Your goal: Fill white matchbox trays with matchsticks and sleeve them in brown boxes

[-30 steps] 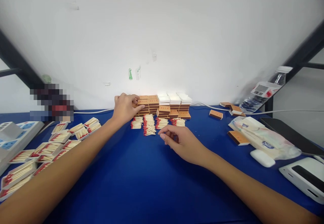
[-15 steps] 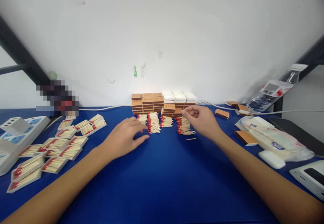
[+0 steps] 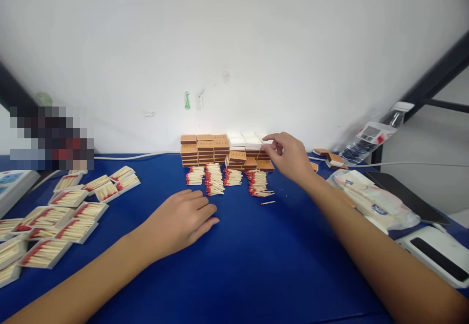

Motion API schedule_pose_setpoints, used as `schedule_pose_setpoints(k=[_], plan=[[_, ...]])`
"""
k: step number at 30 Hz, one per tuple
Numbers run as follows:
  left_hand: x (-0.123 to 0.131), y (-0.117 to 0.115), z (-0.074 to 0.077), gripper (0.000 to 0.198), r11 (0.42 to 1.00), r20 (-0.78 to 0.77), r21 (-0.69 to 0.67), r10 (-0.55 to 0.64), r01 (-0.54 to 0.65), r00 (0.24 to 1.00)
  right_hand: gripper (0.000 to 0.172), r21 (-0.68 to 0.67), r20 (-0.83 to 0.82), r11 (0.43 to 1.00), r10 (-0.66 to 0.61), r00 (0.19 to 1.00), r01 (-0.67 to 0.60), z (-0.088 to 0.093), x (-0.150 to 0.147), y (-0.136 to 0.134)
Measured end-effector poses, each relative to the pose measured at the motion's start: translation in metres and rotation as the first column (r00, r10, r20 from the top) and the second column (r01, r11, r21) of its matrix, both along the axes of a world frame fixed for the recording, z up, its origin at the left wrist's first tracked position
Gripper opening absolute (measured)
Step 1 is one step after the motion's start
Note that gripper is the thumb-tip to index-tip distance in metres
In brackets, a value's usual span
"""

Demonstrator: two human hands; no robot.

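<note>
My right hand (image 3: pixel 291 155) is at the right end of a row of white matchbox trays (image 3: pixel 237 141), its thumb and forefinger closed on the edge of the rightmost tray (image 3: pixel 259 137). These trays sit on stacked brown matchboxes (image 3: pixel 205 148) against the wall. Several piles of red-tipped matches (image 3: pixel 214 180) lie in front of the stack, and a single match (image 3: pixel 267 202) lies apart near the right pile (image 3: pixel 258 183). Palm down on the blue table (image 3: pixel 234 265), my left hand (image 3: pixel 183 221) is empty, with its fingers loosely bent, nearer to me than the piles.
Filled match trays (image 3: pixel 76 228) spread over the left side, near a white power strip (image 3: pixel 14 187). On the right are loose matchboxes (image 3: pixel 335 161), a plastic bottle (image 3: pixel 370 136), a tissue pack (image 3: pixel 377 202), a dark flat object (image 3: pixel 410 197) and a white device (image 3: pixel 436 253).
My right hand has moved up from in front of the stack to the white trays. My left hand has drawn back from the match piles towards me. The view has shifted slightly right.
</note>
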State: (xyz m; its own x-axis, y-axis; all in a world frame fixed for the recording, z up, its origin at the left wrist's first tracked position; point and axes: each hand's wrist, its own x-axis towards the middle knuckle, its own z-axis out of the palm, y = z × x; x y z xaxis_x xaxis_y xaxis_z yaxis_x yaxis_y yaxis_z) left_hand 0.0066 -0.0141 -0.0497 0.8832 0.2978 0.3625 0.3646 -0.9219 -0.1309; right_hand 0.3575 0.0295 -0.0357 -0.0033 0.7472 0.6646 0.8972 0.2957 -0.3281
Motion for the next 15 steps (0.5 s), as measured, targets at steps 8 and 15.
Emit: schedule_pose_setpoints(k=[8,15], plan=[[-0.002,0.006,-0.001,0.029,0.999,-0.005,-0.050,0.020,-0.020,1.000,0.022,-0.008,0.013,0.999,-0.036,0.999,0.036,-0.010,0.030,0.007],[0.000,0.003,0.000,0.028,1.000,0.000,0.003,0.017,-0.017,1.000,0.025,0.035,-0.002,0.999,0.012,1.000,-0.012,0.014,0.020,-0.007]])
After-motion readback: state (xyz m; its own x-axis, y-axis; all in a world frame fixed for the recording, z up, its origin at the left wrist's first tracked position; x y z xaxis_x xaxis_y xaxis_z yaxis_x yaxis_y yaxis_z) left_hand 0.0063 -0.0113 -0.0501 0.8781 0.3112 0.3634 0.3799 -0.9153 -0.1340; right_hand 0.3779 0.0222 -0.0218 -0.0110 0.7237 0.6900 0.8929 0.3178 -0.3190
